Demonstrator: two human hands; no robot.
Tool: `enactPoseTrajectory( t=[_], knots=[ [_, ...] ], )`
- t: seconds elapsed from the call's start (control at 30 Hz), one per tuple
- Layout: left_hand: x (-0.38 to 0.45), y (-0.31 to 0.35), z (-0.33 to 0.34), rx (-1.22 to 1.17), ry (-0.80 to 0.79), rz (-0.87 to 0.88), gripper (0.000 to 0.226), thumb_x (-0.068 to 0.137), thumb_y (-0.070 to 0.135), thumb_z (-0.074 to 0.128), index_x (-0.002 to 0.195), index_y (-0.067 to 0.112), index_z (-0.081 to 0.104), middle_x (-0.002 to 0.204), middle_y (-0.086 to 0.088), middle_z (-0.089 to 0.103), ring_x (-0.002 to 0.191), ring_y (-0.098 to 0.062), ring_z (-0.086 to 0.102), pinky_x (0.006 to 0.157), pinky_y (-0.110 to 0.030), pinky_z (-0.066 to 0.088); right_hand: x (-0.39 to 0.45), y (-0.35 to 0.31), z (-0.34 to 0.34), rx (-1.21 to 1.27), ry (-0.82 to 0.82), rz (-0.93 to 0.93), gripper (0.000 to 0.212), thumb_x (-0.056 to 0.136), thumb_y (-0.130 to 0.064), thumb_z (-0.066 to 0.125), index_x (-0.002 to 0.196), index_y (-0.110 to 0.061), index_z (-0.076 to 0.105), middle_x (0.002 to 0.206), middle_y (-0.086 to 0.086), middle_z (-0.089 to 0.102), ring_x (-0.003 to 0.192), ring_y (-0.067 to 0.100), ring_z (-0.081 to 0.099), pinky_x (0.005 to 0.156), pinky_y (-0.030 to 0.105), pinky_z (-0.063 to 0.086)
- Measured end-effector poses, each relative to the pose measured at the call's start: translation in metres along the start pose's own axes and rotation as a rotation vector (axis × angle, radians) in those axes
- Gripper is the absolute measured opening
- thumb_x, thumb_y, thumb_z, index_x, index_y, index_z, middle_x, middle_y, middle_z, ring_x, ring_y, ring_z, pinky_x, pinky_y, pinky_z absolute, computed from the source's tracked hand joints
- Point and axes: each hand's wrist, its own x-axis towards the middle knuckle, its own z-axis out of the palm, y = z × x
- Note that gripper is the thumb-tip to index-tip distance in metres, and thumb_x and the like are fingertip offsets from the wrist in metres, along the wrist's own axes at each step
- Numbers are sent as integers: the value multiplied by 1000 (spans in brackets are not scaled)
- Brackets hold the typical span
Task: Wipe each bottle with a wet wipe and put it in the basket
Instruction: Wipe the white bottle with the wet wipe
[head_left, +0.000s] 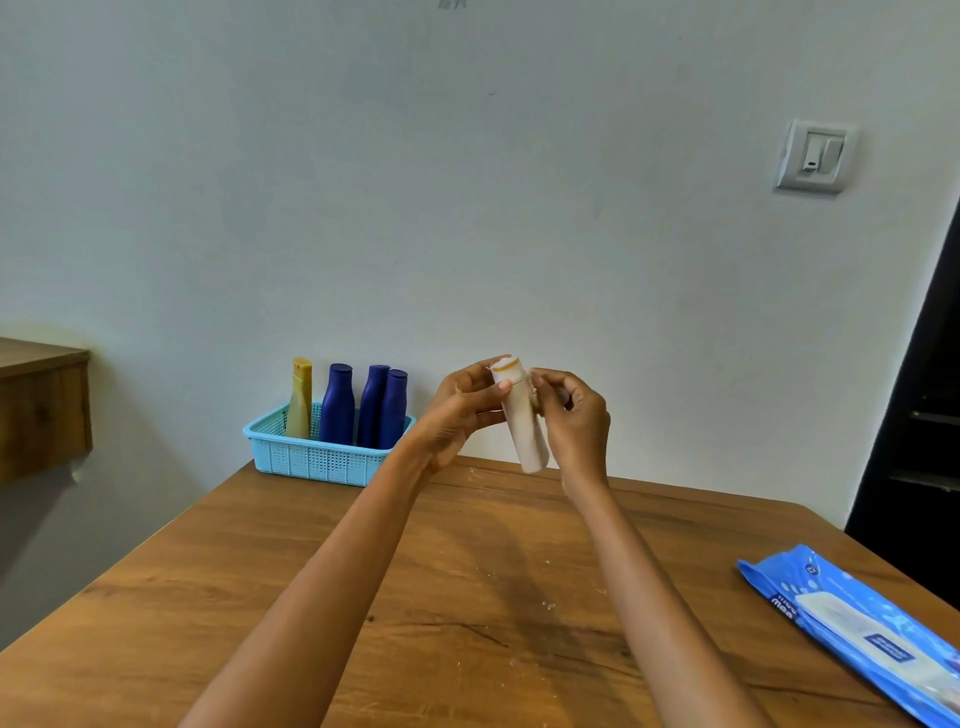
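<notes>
I hold a small pale bottle (524, 421) with an orange band near its top in the air above the table's far edge. My left hand (457, 410) grips its upper part, thumb across the front. My right hand (574, 415) pinches a bit of white wet wipe (535, 397) against the bottle's right side; most of the wipe is hidden by the fingers. The light blue basket (311, 460) stands at the table's far left corner with a yellow bottle (300, 400) and three dark blue bottles (336, 405) upright in it.
A blue pack of wet wipes (852, 629) lies at the right edge of the wooden table (467, 597). A wooden shelf (41, 405) juts from the left wall. A dark door frame (914, 415) stands at the right, with a wall switch (815, 161) above.
</notes>
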Motion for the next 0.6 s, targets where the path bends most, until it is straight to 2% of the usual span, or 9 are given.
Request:
enactPoseTrajectory(
  t=[0.17, 0.23, 0.4, 0.5, 0.6],
  knots=[
    [0, -1, 10, 36, -10, 5, 52, 77, 21, 63, 126, 12, 52, 124, -11, 60, 114, -22, 58, 92, -38, 52, 8, 11, -10, 98, -101, 341, 18, 94, -23, 55, 104, -14, 66, 101, 4, 68, 97, 23, 64, 81, 38, 56],
    [0, -5, 12, 31, 13, 13, 53, 77, 21, 65, 127, 11, 51, 125, -12, 60, 115, -23, 58, 90, -38, 53, 10, 10, -14, 76, -153, 400, 21, 95, -24, 52, 105, -11, 65, 102, 8, 67, 98, 25, 63, 80, 38, 54],
    [2, -2, 13, 5, 71, 48, 54, 82, 18, 65, 132, 6, 48, 128, -15, 58, 119, -27, 55, 91, -38, 53, 10, 9, -27, 24, -251, 463, 23, 97, -22, 44, 105, -9, 61, 105, 11, 65, 93, 22, 61, 64, 25, 51],
    [2, 0, 8, -29, 102, 64, 54, 81, 20, 68, 130, 6, 50, 128, -16, 58, 118, -27, 55, 91, -39, 53, 8, 14, -32, 22, -298, 553, 23, 96, -20, 45, 109, -7, 61, 105, 13, 64, 86, 21, 62, 69, 29, 53],
    [1, 3, 6, -16, 158, 92, 45, 86, 13, 61, 129, 7, 51, 124, -14, 58, 114, -24, 57, 92, -38, 53, 6, 16, -29, 82, -307, 676, 28, 95, -13, 41, 115, -5, 57, 97, 14, 64, 75, 19, 62, 70, 31, 53]
  ],
)
